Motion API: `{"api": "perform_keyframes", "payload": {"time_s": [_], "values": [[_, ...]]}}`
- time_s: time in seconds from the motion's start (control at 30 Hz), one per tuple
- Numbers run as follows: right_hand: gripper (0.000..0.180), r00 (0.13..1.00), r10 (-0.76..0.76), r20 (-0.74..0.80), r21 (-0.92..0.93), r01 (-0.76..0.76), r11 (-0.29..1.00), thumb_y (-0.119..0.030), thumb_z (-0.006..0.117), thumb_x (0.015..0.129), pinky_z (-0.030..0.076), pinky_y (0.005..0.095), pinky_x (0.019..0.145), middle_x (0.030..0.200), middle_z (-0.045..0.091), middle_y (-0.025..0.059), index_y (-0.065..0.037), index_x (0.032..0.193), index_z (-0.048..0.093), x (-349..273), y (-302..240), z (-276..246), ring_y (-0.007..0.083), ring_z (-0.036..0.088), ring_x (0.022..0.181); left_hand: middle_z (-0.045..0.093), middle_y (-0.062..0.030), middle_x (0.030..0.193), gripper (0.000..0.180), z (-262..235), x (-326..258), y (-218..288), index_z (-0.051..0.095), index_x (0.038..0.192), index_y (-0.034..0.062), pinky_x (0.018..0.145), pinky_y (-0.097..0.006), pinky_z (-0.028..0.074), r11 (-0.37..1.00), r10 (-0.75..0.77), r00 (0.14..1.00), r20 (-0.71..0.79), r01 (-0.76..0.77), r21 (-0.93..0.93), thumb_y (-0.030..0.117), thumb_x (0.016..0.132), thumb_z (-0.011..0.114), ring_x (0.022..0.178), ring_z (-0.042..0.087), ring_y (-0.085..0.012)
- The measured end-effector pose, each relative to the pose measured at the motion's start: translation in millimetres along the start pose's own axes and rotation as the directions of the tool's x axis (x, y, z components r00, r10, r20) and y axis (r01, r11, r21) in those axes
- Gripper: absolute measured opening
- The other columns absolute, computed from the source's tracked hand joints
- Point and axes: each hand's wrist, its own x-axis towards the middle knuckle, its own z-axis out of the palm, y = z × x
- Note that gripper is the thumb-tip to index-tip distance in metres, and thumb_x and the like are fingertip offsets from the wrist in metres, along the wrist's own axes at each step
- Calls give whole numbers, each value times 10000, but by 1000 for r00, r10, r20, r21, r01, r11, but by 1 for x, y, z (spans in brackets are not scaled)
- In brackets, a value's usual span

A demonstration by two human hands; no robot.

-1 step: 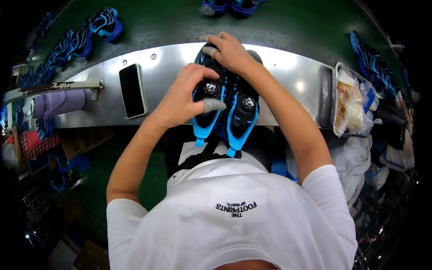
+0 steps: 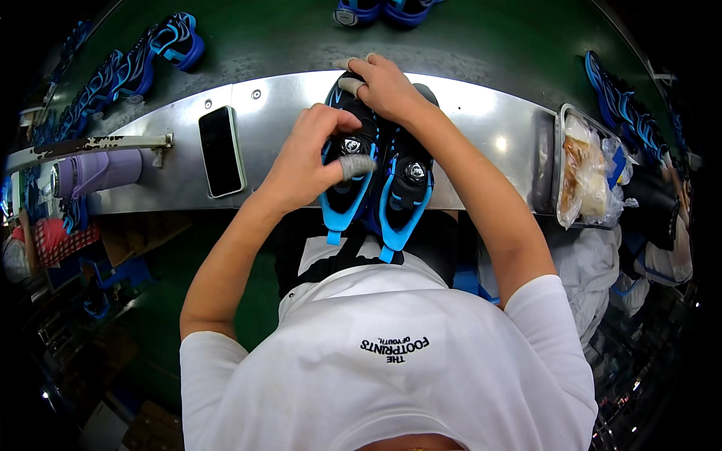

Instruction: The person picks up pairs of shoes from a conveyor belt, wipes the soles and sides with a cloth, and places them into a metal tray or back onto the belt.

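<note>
Two black and blue shoes stand side by side at the bench's near edge, heel loops toward me. On the left shoe (image 2: 338, 219), a round dial (image 2: 350, 145) shows between the thumb and forefinger of my left hand (image 2: 304, 158). Those fingers are curved and apart, and a grey sleeve covers the thumb. My right hand (image 2: 387, 92), with pale covers on its fingertips, is wrapped over the toe of the same shoe. Its forearm passes above the right shoe (image 2: 408, 197), whose own dial (image 2: 414, 171) is untouched.
A phone (image 2: 222, 152) and a purple bottle (image 2: 113, 171) lie left on the metal bench (image 2: 278, 98), by a worn metal bar (image 2: 90, 146). A tray (image 2: 560, 161) of bagged items sits right. More shoes (image 2: 177, 41) stand on the green surface beyond.
My left thumb has shifted slightly up toward the dial, and the forefinger has drawn back a little. My right hand and both shoes stay in place.
</note>
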Motion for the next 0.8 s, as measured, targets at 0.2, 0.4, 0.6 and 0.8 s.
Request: {"api": "perform_keyframes", "payload": {"time_s": [0.2,0.4,0.6,0.8], "values": [[344,999,38,-7,48,-37,998,-275,646,865,473,447,888,1012,638,186,-136,1180,660,1,-1,0,364,589,992,612,-94,1097,384,-4,-8,-6,632,1164,42,968,-345,434,998,38,998,53,-35,-55,72,789,704,1076,568,-229],[288,997,6,-82,53,-2,999,-242,657,863,483,415,865,966,639,168,-124,1124,693,-6,-2,-19,345,595,969,617,-122,1123,429,-8,-33,23,632,1211,76,970,-355,430,980,124,989,-78,-110,164,138,798,730,1083,567,-285],[278,986,91,-138,87,-79,993,-256,614,902,470,386,822,904,626,138,-109,1125,692,-14,10,-58,314,602,889,621,-146,1012,470,38,-65,60,684,1106,126,845,-455,504,740,245,931,269,-359,569,182,648,771,961,608,-334],[222,978,82,-192,106,-63,992,-253,597,903,466,423,757,879,616,156,-51,955,673,-21,19,-58,352,584,853,587,-111,783,313,21,-18,34,648,874,85,674,-410,502,944,24,960,278,-113,310,283,668,776,743,626,-318]]}}
